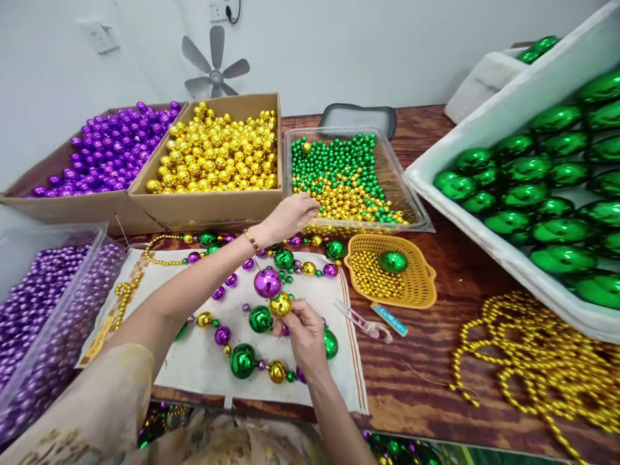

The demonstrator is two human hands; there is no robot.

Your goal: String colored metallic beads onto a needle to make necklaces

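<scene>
My left hand (pixel 296 212) hovers over the front edge of a clear plastic tray (pixel 416 216) of small green and gold beads, its fingers pinched together. What sits between those fingertips is hidden. Lower down, my right hand (pixel 306 328) grips a shiny gold bead (pixel 279 304) between thumb and fingers. A large purple bead (pixel 268 282) touches it from above, and a thin line shows above that one. Below lies a beaded strand with a big green bead (pixel 243 360) on the white cloth (pixel 188 371). Another strand of purple, green and gold beads crosses the cloth's far side.
Cardboard boxes hold purple beads (pixel 116 145) and gold beads (pixel 223 155). A yellow basket (pixel 420 284) contains small gold beads and one green ball. Scissors (pixel 365 323) lie beside a blue packet (pixel 389 320). At right are gold bead chains (pixel 527 361) and a white foam box (pixel 484 258) of green balls.
</scene>
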